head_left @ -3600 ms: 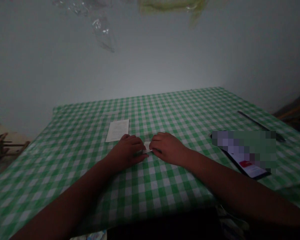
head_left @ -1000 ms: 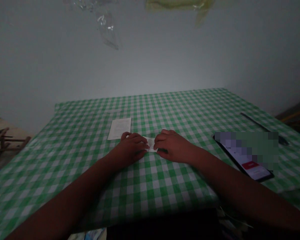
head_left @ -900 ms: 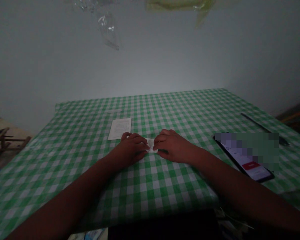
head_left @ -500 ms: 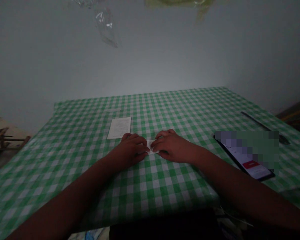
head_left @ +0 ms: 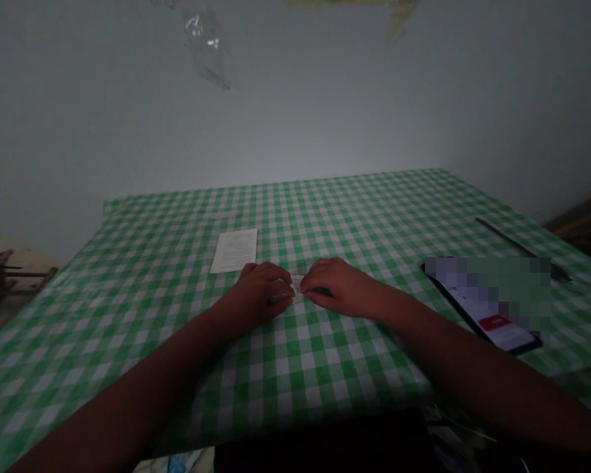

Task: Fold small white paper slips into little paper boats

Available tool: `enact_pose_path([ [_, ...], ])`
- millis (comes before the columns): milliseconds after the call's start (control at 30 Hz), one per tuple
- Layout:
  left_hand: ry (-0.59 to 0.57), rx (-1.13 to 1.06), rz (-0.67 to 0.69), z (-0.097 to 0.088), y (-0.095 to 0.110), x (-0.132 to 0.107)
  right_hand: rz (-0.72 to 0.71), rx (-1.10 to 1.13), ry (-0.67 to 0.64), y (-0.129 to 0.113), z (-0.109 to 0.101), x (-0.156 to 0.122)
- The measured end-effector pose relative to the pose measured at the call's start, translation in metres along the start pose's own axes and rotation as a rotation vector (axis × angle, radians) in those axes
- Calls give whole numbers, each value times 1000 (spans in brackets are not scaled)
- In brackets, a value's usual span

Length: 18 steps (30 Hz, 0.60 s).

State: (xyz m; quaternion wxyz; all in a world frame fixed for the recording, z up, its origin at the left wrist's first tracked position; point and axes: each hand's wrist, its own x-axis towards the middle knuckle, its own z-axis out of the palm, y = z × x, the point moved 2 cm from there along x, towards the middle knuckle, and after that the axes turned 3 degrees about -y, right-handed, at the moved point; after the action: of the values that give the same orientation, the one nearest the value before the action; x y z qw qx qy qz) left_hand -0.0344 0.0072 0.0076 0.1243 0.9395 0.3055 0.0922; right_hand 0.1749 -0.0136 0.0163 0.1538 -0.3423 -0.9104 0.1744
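Note:
A small white slip of paper (head_left: pixel 296 287) lies on the green-and-white checked tablecloth (head_left: pixel 325 217) in the middle of the table. My left hand (head_left: pixel 257 294) rests on its left end with curled fingers pressing it down. My right hand (head_left: pixel 339 286) pinches its right end, fingers bent and close together. Only a narrow strip of the slip shows between the two hands; the rest is hidden under my fingers. A second white paper sheet (head_left: pixel 235 250) with faint print lies flat just beyond my left hand.
A phone (head_left: pixel 497 325) with a lit screen lies at the right, part of it blurred out. A long dark thin object (head_left: pixel 507 240) lies farther right. A pale wall stands behind the table, with clear plastic (head_left: pixel 207 49) hanging from above. Wooden furniture (head_left: pixel 0 276) shows at the far left.
My hands have stayed on the slip and drawn slightly closer together, so less of the slip shows than a second ago. The view has tilted a little; nothing else moved.

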Motion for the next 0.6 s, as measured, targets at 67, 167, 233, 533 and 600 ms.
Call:
enact_pose_path([
  [67, 12, -16, -24, 1, 0, 1, -3, 17, 54, 3, 4, 2],
  [167, 34, -31, -59, 2, 2, 1, 26, 20, 125, 5, 10, 5],
  [233, 51, -32, -85, 3, 3, 1, 49, 13, 155, 7, 14, 7],
  [533, 58, -20, -153, 4, 7, 1, 34, -45, 168, 9, 21, 10],
  [600, 68, -9, -160, 4, 7, 1, 36, -52, 153, 9, 20, 9],
])
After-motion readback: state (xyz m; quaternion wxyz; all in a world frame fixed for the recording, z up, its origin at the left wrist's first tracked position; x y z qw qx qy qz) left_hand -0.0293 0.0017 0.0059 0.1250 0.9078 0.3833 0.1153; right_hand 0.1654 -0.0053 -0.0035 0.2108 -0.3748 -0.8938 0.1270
